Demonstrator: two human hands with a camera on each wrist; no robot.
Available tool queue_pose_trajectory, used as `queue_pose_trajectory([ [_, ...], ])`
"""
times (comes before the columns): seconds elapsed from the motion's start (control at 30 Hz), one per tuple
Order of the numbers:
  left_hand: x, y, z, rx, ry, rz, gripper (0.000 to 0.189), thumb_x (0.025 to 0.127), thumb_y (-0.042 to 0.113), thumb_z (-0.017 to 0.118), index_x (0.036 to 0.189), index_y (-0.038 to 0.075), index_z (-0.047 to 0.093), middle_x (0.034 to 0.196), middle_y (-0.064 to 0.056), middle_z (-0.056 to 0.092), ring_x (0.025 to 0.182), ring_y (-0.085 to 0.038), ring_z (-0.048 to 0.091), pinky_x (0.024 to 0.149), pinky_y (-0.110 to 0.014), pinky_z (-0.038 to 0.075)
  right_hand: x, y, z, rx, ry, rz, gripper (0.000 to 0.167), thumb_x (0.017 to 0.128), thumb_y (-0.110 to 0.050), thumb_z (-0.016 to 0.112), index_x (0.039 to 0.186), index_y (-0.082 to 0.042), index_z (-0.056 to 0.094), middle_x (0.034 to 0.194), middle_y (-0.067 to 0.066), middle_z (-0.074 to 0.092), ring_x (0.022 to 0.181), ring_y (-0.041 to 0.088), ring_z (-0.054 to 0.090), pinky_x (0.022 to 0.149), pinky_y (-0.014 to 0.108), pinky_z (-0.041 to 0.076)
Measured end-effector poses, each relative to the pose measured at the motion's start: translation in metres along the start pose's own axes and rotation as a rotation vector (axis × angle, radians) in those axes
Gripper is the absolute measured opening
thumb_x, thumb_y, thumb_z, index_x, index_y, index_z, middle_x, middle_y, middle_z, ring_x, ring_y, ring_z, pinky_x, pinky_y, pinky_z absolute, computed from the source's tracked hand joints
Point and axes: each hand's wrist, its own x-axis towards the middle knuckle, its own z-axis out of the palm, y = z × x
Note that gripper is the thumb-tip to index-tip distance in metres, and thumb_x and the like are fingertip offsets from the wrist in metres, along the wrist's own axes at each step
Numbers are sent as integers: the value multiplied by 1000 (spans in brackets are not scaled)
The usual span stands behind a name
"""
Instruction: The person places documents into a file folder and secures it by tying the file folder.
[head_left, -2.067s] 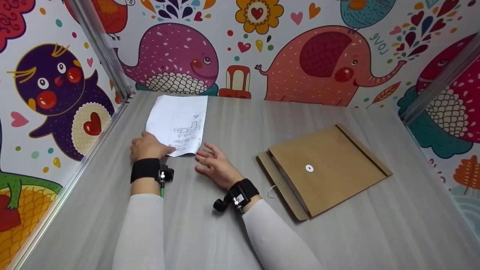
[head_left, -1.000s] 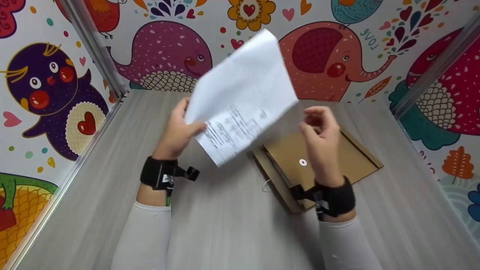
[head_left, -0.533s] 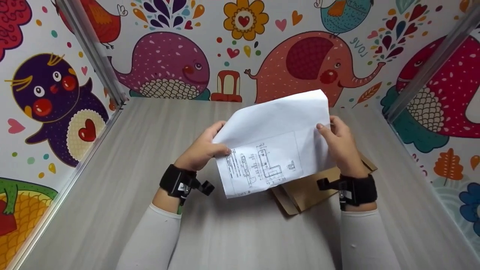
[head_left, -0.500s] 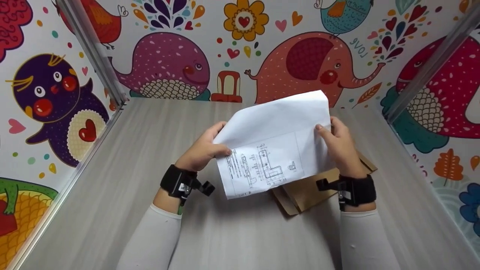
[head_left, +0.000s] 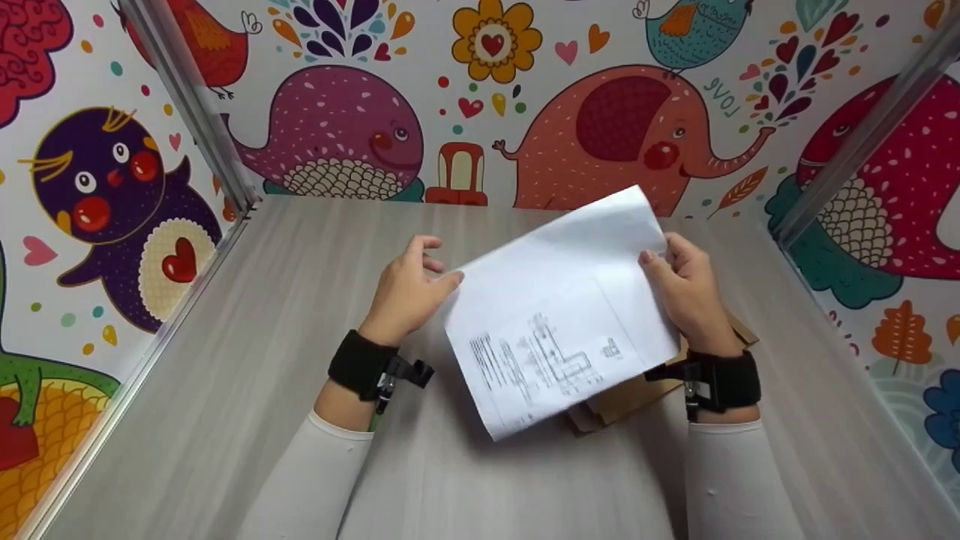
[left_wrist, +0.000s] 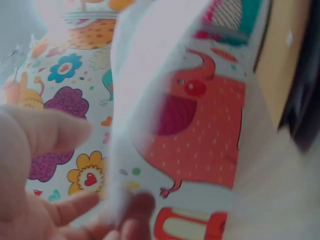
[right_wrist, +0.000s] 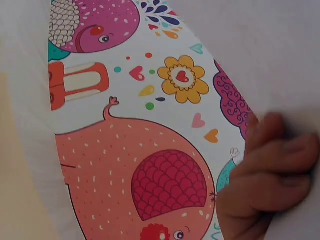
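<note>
A white sheet of paper [head_left: 555,300], printed with a technical drawing and lines of text, is held up tilted above the table. My right hand [head_left: 688,289] pinches its right edge, thumb on the printed face; in the right wrist view that hand's curled fingers [right_wrist: 270,180] lie behind the sheet. At the upper left corner, my left hand [head_left: 409,296] has its fingers spread, thumb tip close to the edge. The left wrist view shows the thumb [left_wrist: 60,132] apart from the sheet and blurred fingertips by its edge; whether they touch it I cannot tell.
A brown kraft document folder [head_left: 630,397] lies on the grey wood-grain table [head_left: 300,300], mostly hidden beneath the paper and right forearm. Cartoon-printed walls [head_left: 465,97] close off the back and sides, with metal rails [head_left: 187,105] at the corners.
The left hand lifted the paper off the table and brought it right, where the right hand took hold. Since half a second ago the left fingers have loosened and the sheet's left end has dipped.
</note>
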Motion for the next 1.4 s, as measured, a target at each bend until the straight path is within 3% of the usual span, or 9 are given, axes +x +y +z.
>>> queue_pose_trajectory([
  [0.1,-6,7,-1,87,61,25,59,98,32,76,148,10,54,132,-14,65,120,-32,66,101,-50,53,-1,-1,1,-13,-87,-3,29,109,-17,58,128,4,65,110,14,71,77,14,75,65,31,64],
  [0.23,-21,23,0,129,74,174,52,98,29,76,143,9,59,135,-13,64,124,-31,63,107,-49,52,-2,-2,14,-52,-186,-27,21,107,-14,63,118,2,70,103,16,70,74,16,72,63,30,63],
  [0.43,-40,41,11,325,-10,461,59,94,31,81,145,8,58,136,-15,61,120,-31,58,98,-45,55,-8,-9,63,-96,-369,-100,14,103,-15,70,110,-3,73,97,14,72,72,16,70,61,28,59],
  [0.53,-42,41,18,442,-84,520,66,95,35,81,148,7,55,138,-17,61,120,-32,57,95,-45,57,-13,-12,87,-132,-479,-133,14,102,-16,71,109,-5,73,94,11,73,71,13,69,61,27,58],
  [0.73,-29,27,28,394,-299,412,36,103,30,71,129,5,65,117,-13,73,99,-25,66,86,-41,58,-17,-11,106,-201,-556,-174,13,101,-16,73,103,-4,73,89,7,71,72,9,64,63,22,54],
  [0.87,-21,19,22,298,-302,346,15,105,23,67,105,8,68,97,-9,71,83,-21,60,75,-35,51,-12,-8,97,-226,-538,-144,14,101,-19,73,98,-6,72,86,6,68,71,11,60,63,23,51],
  [1.03,-17,17,2,131,-159,248,15,107,23,63,108,12,73,99,-7,72,82,-19,61,71,-33,53,-3,-2,76,-71,-411,25,17,101,-11,69,112,2,68,93,11,67,74,14,61,64,26,55],
  [1.2,-12,15,-22,-50,75,122,18,106,21,63,114,8,72,100,-12,72,78,-21,63,67,-33,56,2,4,57,133,-219,179,40,107,-14,60,141,6,52,106,11,66,84,12,69,75,23,61],
  [1.4,-10,11,-40,-332,308,44,17,108,14,57,116,3,68,109,-15,70,87,-22,65,71,-29,58,6,10,37,184,-360,251,43,114,-32,49,136,3,57,107,8,74,91,16,75,81,27,64],
])
